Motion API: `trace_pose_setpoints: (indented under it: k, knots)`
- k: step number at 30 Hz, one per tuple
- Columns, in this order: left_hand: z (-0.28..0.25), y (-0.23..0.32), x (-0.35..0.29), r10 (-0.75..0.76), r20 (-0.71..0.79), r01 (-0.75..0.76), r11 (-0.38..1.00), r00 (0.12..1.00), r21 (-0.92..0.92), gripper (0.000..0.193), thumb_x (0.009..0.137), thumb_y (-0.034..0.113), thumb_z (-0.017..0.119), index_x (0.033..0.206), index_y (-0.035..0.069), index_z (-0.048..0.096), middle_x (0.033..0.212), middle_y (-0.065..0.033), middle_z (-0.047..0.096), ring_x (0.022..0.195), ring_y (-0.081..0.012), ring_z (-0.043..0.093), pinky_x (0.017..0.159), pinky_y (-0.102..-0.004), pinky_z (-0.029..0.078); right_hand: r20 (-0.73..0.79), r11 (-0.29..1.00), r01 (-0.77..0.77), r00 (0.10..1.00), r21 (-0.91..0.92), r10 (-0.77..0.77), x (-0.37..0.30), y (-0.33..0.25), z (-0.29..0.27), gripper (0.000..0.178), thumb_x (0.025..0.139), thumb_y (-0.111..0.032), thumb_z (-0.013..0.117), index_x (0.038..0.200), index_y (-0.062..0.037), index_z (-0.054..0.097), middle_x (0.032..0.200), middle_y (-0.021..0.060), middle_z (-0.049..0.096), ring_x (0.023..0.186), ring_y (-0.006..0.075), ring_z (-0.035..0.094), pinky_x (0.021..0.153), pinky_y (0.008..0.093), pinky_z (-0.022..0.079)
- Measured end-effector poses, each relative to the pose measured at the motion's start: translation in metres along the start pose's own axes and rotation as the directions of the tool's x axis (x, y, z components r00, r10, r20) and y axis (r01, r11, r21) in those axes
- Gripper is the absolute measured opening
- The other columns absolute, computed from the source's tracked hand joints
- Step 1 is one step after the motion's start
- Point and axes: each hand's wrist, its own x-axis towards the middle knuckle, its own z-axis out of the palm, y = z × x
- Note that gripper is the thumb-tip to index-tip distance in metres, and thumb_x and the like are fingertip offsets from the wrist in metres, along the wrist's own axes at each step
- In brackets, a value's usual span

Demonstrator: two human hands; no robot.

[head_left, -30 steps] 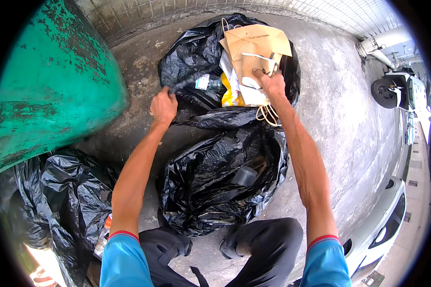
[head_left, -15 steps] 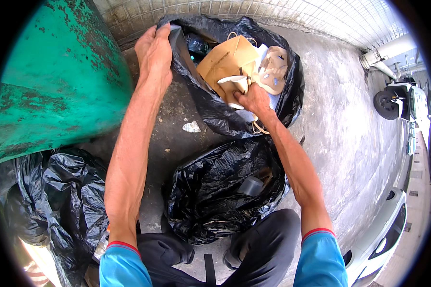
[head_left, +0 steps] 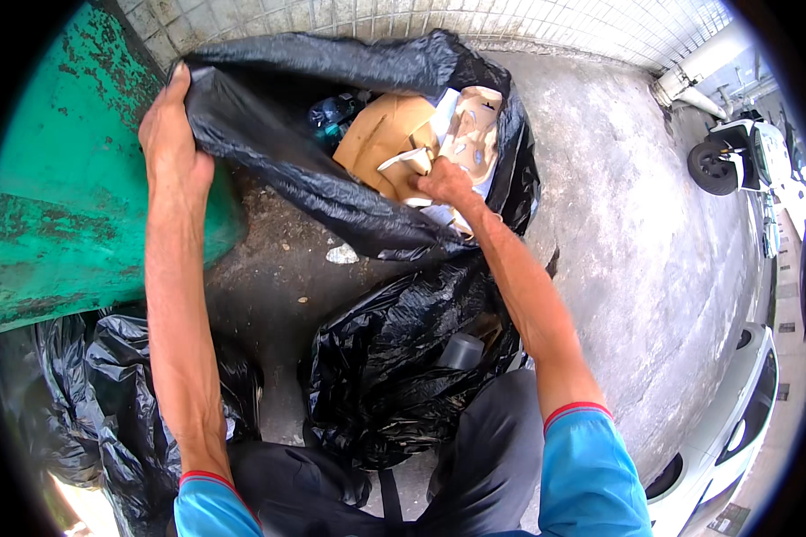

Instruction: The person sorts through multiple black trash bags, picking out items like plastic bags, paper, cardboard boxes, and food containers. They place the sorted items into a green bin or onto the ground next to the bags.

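Observation:
My left hand [head_left: 179, 134] is closed on the rim of a large black garbage bag [head_left: 287, 170] and holds its mouth stretched out to the left. Inside, my right hand [head_left: 448, 182] reaches in from the near right, its fingers closed on a creased brown paper bag [head_left: 376, 134]. A white paper-like piece [head_left: 407, 163] lies right beside those fingertips. Next to the paper bag rests a beige molded cup tray [head_left: 473, 134]. A dark clear plastic bottle [head_left: 336, 115] lies deeper in the bag, partly in shadow.
Between my knees sits a second black garbage bag [head_left: 385, 358] with a grey plastic cup [head_left: 461, 351] on it. More black bags [head_left: 143, 385] lie at the left, below a worn green container [head_left: 72, 197]. A tiled wall [head_left: 331, 20] runs behind; a motorbike [head_left: 734, 161] and a white car [head_left: 725, 430] stand at right.
My left hand has pulled the bag's rim to the left, opening its mouth wider and showing more of the bottle. My right hand stays among the contents, with the view shifted slightly.

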Motion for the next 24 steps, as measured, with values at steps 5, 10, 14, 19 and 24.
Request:
trace_pose_setpoints:
  k: [5,10,14,19,24]
  knots:
    - [0.022,0.032,0.017,-0.022,0.018,0.023,0.999,1.0,-0.043,0.026,0.094,0.014,0.064,0.106,-0.008,0.062,0.1,-0.0137,0.068,0.086,-0.0244,0.068,0.076,-0.0388,0.058,0.059,0.927,0.293,0.947,0.234,-0.315,-0.003,0.005,-0.04,0.08,0.075,-0.051,0.074,0.126,0.0084,0.054,0.105,0.0245,0.069,0.101,0.0352,0.068,0.089,0.0407,0.052]
    - [0.002,0.019,0.014,-0.058,-0.075,0.061,0.997,0.995,0.037,0.022,0.094,0.013,0.065,0.105,-0.005,0.063,0.1,-0.0143,0.069,0.083,-0.025,0.069,0.076,-0.0382,0.058,-0.498,0.936,0.264,0.859,0.232,-0.119,-0.047,0.034,-0.099,0.086,0.074,-0.056,0.075,0.123,0.0117,0.052,0.116,0.0307,0.062,0.106,0.04,0.064,0.089,0.0432,0.051]
    - [-0.005,0.008,0.012,-0.094,-0.092,0.096,0.995,0.991,0.008,0.022,0.094,0.014,0.065,0.106,-0.005,0.064,0.104,-0.0138,0.069,0.086,-0.0245,0.068,0.077,-0.0377,0.057,-0.584,0.993,-0.093,0.811,-0.077,0.031,-0.04,0.086,-0.077,0.08,0.074,-0.06,0.072,0.108,0.0113,0.059,0.092,0.0231,0.07,0.091,0.0374,0.069,0.084,0.0441,0.053]
    - [0.011,-0.007,0.022,-0.086,-0.065,0.092,0.991,0.994,0.094,0.027,0.093,0.017,0.067,0.105,-0.007,0.065,0.104,-0.0133,0.069,0.086,-0.0236,0.067,0.077,-0.0379,0.056,-0.486,0.992,0.064,0.874,0.107,-0.004,0.007,0.133,-0.056,0.046,0.084,-0.042,0.065,0.072,0.0023,0.068,0.057,0.016,0.066,0.049,0.0272,0.066,0.061,0.0399,0.055]
    - [0.018,0.014,0.08,-0.022,-0.122,0.049,0.972,0.992,0.229,0.041,0.092,0.019,0.069,0.113,-0.015,0.058,0.11,-0.019,0.065,0.088,-0.0263,0.066,0.078,-0.0392,0.057,-0.691,0.918,0.205,0.717,0.339,0.094,0.011,0.118,-0.196,0.034,0.082,-0.025,0.055,0.078,0.0023,0.074,0.055,0.0145,0.064,0.047,0.0213,0.062,0.056,0.0357,0.053]
